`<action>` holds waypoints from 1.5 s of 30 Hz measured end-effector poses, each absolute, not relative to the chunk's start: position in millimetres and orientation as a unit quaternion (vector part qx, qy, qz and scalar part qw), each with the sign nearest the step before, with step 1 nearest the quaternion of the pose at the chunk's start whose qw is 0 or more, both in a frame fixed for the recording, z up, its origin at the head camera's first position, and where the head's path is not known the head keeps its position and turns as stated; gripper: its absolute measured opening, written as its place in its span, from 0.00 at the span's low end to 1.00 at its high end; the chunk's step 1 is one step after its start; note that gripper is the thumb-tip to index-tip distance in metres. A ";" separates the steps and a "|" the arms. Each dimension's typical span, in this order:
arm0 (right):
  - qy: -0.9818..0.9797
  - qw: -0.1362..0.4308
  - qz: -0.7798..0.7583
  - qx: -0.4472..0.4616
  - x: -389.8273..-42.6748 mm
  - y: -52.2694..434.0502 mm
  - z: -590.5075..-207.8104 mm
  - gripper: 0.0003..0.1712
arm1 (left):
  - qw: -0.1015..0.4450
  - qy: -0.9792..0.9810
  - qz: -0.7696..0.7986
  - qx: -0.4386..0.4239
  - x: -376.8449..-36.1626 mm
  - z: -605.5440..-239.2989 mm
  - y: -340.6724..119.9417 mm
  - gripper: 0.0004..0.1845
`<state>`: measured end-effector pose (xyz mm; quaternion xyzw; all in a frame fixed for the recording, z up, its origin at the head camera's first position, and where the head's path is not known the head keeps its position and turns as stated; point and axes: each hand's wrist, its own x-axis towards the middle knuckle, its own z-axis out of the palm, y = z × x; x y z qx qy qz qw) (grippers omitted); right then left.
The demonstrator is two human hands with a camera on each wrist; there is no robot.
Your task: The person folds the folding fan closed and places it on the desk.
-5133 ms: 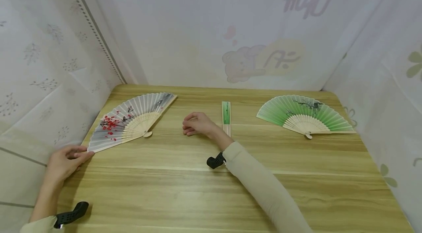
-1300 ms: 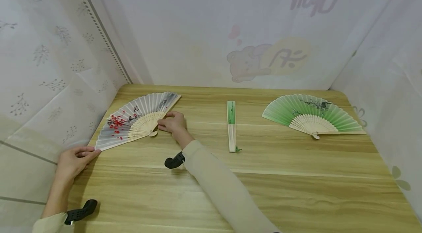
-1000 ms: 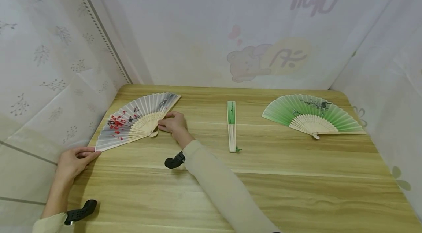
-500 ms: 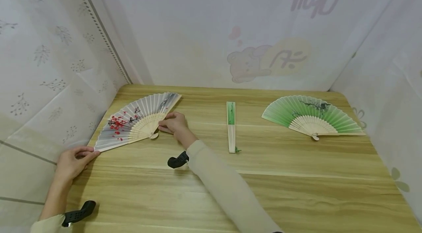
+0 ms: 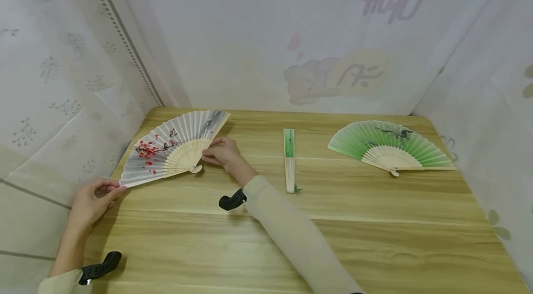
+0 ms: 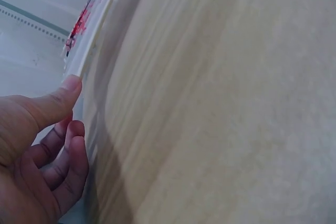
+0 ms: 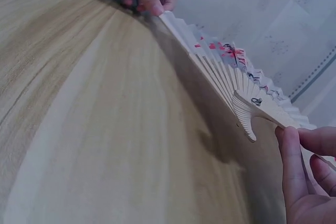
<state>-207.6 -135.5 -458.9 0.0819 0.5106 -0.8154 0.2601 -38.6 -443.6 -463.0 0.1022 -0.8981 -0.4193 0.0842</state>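
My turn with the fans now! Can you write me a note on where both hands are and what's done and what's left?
Left hand: pinches the outer rib end of the white fan at the table's left edge.
Right hand: fingers grip the fan's other outer rib, near the pivot.
White fan: spread open, lying flat.
Closed green fan: folded, mid-table.
Open green fan: spread, far right, untouched.
Done, by the look of it: one green fan folded. Probably left: the two spread fans.

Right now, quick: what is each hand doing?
Left hand: pinches the end rib of the white fan at the table edge.
Right hand: pinches the same fan's other end rib, near the pivot.
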 end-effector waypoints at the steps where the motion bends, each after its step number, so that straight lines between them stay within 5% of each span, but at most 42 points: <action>1: 0.510 0.263 -0.816 0.077 -208.1 -134.0 -457.3 0.18 | 0.088 -0.895 -0.425 0.098 -39.0 -462.1 -443.2 0.14; 24: 0.511 0.286 -0.811 -0.014 -224.4 -73.1 -420.7 0.12 | 0.151 -0.864 -0.480 0.030 -72.3 -430.9 -405.7 0.11; 45: 0.536 0.264 -0.799 -0.067 -231.6 32.3 -428.8 0.05 | 0.141 -0.847 -0.509 -0.058 -137.4 -415.7 -335.7 0.11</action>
